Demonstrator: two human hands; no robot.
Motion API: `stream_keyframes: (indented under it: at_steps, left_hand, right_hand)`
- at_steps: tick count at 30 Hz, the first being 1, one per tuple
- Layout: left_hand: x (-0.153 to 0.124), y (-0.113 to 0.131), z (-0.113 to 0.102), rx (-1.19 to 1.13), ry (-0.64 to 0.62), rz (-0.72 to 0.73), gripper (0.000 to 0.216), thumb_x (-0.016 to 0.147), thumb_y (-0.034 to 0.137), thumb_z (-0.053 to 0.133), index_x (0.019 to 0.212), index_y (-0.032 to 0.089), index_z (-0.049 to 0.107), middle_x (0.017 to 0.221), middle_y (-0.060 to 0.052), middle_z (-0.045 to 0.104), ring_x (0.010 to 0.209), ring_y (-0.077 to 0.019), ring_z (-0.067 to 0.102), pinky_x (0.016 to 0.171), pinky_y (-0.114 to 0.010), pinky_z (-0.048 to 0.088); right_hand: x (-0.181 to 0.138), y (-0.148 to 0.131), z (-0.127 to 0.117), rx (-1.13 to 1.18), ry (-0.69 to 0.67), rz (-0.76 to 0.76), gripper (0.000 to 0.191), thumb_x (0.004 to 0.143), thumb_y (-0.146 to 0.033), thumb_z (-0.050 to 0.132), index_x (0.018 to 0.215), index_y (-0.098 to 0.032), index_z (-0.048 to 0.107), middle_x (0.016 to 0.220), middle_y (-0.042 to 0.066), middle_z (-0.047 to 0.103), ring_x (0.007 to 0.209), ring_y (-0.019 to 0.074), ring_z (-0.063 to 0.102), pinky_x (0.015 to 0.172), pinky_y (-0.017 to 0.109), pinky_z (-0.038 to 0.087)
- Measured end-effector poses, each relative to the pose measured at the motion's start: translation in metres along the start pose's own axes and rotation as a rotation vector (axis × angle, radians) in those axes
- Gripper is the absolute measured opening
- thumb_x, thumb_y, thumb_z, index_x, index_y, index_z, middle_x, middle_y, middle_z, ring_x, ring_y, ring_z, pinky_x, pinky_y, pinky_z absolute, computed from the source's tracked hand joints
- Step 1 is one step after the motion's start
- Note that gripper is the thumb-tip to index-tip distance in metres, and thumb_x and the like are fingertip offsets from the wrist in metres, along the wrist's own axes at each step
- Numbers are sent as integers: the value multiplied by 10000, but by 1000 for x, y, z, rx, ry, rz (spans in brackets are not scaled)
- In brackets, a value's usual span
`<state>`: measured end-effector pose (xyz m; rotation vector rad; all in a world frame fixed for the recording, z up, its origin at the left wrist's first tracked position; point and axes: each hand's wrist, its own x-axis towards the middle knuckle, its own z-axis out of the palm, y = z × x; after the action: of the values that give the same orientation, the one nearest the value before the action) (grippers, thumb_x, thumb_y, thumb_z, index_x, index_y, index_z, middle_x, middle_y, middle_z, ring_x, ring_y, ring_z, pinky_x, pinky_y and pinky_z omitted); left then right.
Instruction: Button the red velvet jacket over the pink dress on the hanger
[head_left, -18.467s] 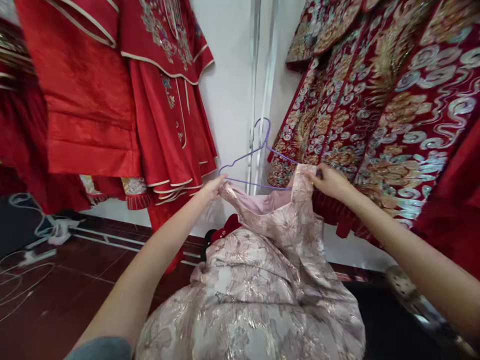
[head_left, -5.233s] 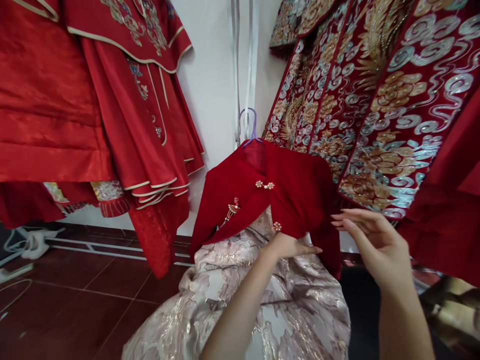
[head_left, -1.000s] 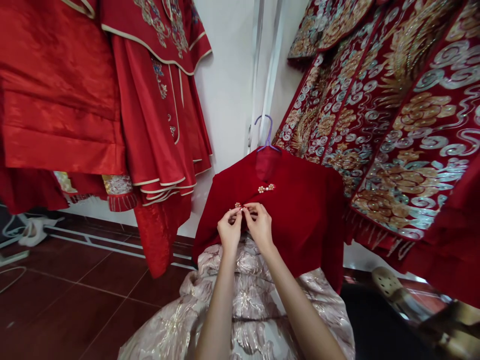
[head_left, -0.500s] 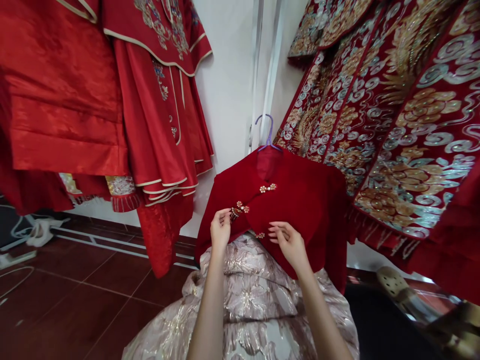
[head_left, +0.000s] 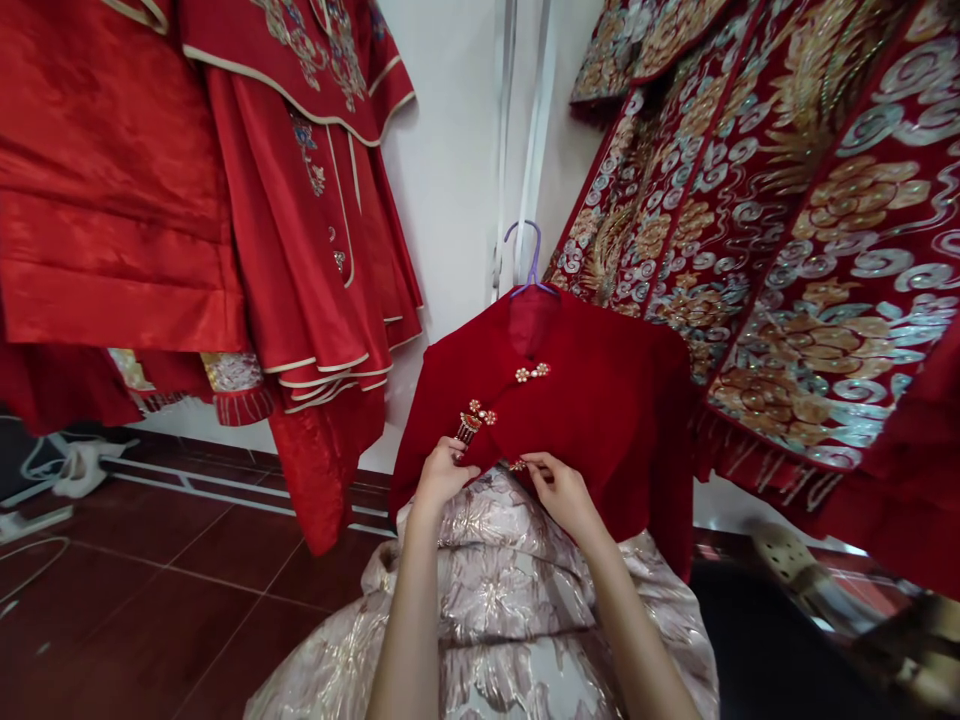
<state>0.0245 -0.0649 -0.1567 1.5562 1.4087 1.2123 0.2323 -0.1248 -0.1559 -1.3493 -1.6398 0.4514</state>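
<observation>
A red velvet jacket hangs in front of me on a purple hanger. Its upper clasp is fastened across the front. Below that sits a flower clasp with a tasselled ornament. My left hand is closed on the jacket's lower front edge, just under the tassel. With thumb and index finger, my right hand pinches the lowest flower clasp at the hem. Under the jacket spreads a pale skirt with shiny floral patterning.
Red garments with cream piping hang at the left. On the right hangs a heavily embroidered red robe. A white metal rack post rises behind the hanger. Shoes lie at the lower right, and a low rail runs above the tiled floor.
My left hand has moved down from beside the tassel to the jacket's edge. My right hand has shifted left, from open beside the lowest clasp to pinching it.
</observation>
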Motion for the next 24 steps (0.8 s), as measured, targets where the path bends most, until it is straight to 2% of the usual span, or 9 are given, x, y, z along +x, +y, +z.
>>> stream_keyframes:
  at_steps: [8,11,14,19,21,24]
  left_hand:
    - [-10,19,-16,64,-7,-29,248,466,141,796,649,173,632,622,2,629,601,-137,591,605,-235,439]
    - [-14,23,-22,61,-72,-58,244,467,155,798,659,168,649,618,-4,632,579,-135,586,557,-225,423]
    - [-15,26,-22,36,-137,-63,266,467,147,796,699,158,667,628,-4,621,574,-129,577,544,-222,424]
    - [-17,31,-4,-147,-329,-80,336,456,44,774,761,133,665,711,-32,638,660,-133,607,636,-244,487]
    - [-19,33,6,-217,-393,-76,380,447,-2,761,787,129,654,761,-43,650,714,-133,621,700,-259,502]
    - [-22,36,18,-278,-426,-54,409,430,-62,734,774,137,636,797,-54,670,788,-142,637,783,-280,507]
  right_hand:
    - [1,-1,9,72,78,81,267,771,-284,546,1004,-170,607,763,46,687,683,172,658,683,311,546]
    - [1,-1,10,66,42,78,202,771,-286,553,930,-180,619,727,31,670,656,164,643,665,299,537]
    - [0,-2,9,15,61,6,150,771,-307,577,858,-191,618,787,41,660,695,165,630,678,297,528]
    - [-1,-4,7,-2,67,-69,99,754,-299,616,786,-208,595,795,23,654,728,164,626,717,301,521]
    - [-1,-4,5,42,48,-58,99,761,-305,608,770,-209,586,769,14,659,715,160,633,707,293,523]
    - [-2,-7,-4,90,14,-10,136,742,-333,634,759,-207,584,728,14,663,684,164,640,656,281,528]
